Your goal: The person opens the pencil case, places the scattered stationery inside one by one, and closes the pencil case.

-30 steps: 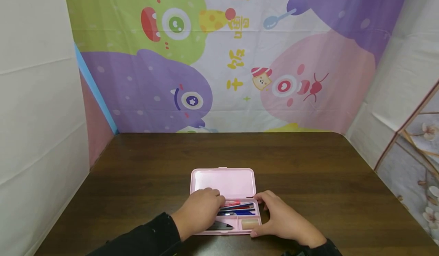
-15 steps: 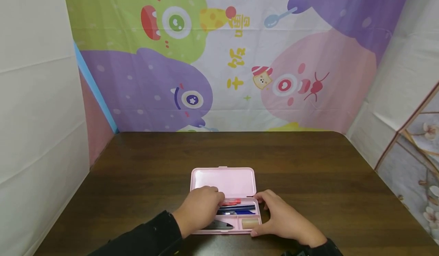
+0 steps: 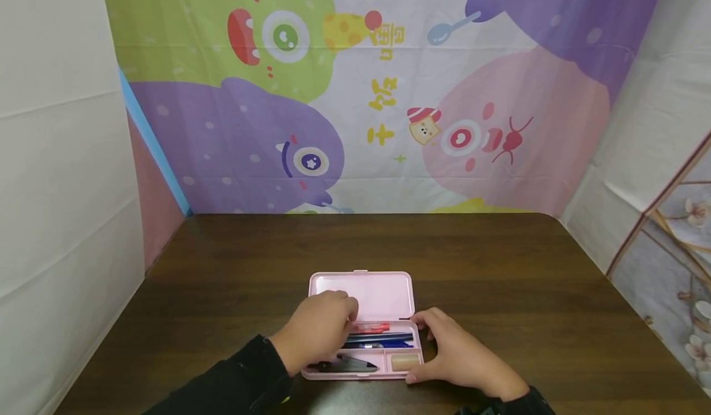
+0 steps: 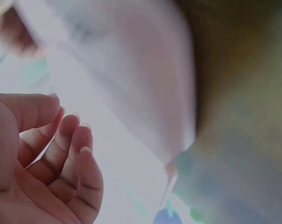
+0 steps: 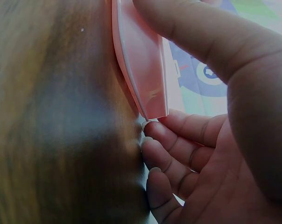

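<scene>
An open pink pencil case (image 3: pixel 383 294) lies on the table with its lid folded back. My left hand (image 3: pixel 321 330) is over its left part, hiding some of the contents. In the left wrist view the loosely curled fingers (image 4: pixel 88 177) have nothing between them and the thumb. My right hand (image 3: pixel 461 356) grips the case's right end, thumb at the front corner and fingers at the back one. Inside are a red pen (image 3: pixel 373 328), several blue and dark pens (image 3: pixel 383 339), a grey item with a black pointed tip (image 3: pixel 355 364) and a tan block (image 3: pixel 405 362).
The case is near the front of a dark wooden table (image 3: pixel 472 267). A cartoon-printed cloth (image 3: pixel 389 180) hangs behind the table's far edge, and pale cloth walls (image 3: pixel 66 186) flank both sides.
My left hand has lifted slightly back and left from the pen compartment, exposing more of the pens and the grey item. A dark pen now lies level among the others. The right hand stays still.
</scene>
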Available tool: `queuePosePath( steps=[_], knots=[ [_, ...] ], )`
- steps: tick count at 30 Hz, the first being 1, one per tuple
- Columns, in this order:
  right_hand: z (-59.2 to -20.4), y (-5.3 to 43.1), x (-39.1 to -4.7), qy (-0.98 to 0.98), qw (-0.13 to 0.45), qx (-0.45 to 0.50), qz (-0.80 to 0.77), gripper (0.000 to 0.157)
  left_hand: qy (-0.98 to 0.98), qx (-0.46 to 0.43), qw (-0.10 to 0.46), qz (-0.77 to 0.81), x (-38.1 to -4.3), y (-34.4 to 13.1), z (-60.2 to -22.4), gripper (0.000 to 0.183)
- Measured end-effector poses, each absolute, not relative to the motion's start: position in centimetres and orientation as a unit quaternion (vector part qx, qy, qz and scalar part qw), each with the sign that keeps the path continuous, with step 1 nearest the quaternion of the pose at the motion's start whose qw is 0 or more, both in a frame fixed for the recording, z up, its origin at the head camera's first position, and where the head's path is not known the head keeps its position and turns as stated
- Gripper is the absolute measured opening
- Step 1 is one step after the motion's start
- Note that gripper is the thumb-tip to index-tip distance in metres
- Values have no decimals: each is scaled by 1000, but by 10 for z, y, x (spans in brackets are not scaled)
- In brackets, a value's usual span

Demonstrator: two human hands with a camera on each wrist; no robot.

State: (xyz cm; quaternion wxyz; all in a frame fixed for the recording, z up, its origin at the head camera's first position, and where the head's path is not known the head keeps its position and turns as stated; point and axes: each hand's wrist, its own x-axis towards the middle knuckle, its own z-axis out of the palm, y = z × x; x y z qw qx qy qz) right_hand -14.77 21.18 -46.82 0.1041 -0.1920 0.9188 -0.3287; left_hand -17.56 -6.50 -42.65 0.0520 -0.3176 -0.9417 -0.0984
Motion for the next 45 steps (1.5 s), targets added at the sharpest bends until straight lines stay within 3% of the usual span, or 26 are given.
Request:
queuePosePath(
  steps=[5, 11, 20, 36, 45],
  knots=[
    [-469, 211, -149, 918, 106, -198, -327, 89, -956, -236, 76, -155, -192, -80, -409, 6],
    [-471, 211, -147, 917, 99, -204, -327, 90, -965, -138, 60, -214, -216, -103, -410, 9],
    [-470, 211, -147, 915, 108, -207, -329, 93, -948, -46, 15, -314, -245, -127, -438, 35],
    [-469, 213, -147, 920, 102, -204, -317, 91, -860, -10, -80, -503, -253, -112, -454, 30],
    [-468, 212, -147, 922, 103, -199, -316, 90, -736, 11, -169, -655, -253, -108, -454, 39]
  ],
)
